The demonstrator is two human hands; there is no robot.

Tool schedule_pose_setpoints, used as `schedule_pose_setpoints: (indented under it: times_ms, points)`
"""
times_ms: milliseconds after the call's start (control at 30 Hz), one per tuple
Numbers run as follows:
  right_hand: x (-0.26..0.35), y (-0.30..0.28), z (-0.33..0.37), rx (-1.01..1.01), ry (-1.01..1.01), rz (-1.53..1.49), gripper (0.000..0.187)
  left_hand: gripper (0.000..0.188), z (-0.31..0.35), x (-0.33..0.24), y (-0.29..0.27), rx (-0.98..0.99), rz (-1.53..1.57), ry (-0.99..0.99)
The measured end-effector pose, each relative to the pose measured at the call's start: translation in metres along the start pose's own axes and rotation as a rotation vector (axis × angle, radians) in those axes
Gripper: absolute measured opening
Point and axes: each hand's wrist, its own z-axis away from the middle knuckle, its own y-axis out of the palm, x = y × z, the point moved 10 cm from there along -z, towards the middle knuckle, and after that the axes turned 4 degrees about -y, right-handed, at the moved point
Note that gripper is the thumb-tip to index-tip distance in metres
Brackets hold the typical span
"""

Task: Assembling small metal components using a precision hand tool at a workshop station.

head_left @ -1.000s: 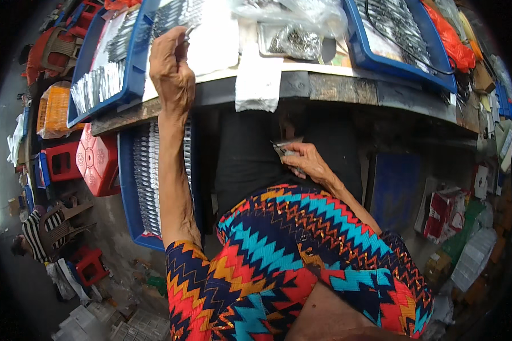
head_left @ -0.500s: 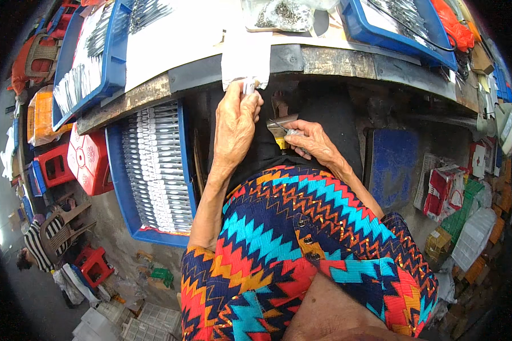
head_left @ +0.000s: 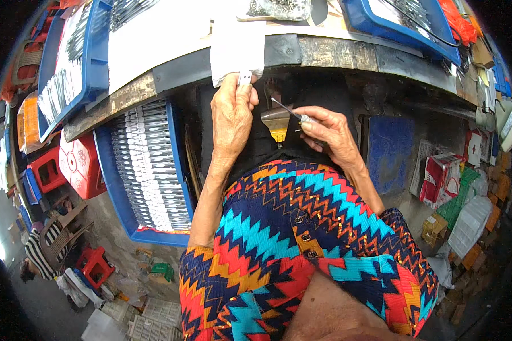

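At the table edge my left hand pinches a small white plastic piece with dark holes in it, held upright against a white cloth that hangs over the edge. Lower and to the right, my right hand is closed on a thin-shafted screwdriver. Its metal shaft points up and left toward the white piece, apart from it. My fingers cover most of its handle. A small pointed metal bit also shows beneath these fingers; I cannot make out what it is.
Blue trays of thin metal-and-white pieces stand at the table's left and right. Another blue tray sits below, left of my legs. A clear bag of small metal parts lies on the table. Red stools stand farther left.
My right hand has turned and lifted slightly, so the screwdriver's shaft now shows clearly. My left hand still pinches the white piece, its holed face now visible. The whole view has shifted a little.
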Motion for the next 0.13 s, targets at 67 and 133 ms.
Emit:
schedule_pose_setpoints:
  times_ms: [67,133]
  points:
    - [0.016,0.001,-0.001,0.001,-0.031,0.088,0.027,0.014,0.000,0.000,0.001,-0.010,0.000,-0.003]
    - [0.029,0.003,-0.004,-0.023,-0.080,0.187,0.028,0.014,0.001,0.002,0.002,-0.020,-0.001,-0.004]
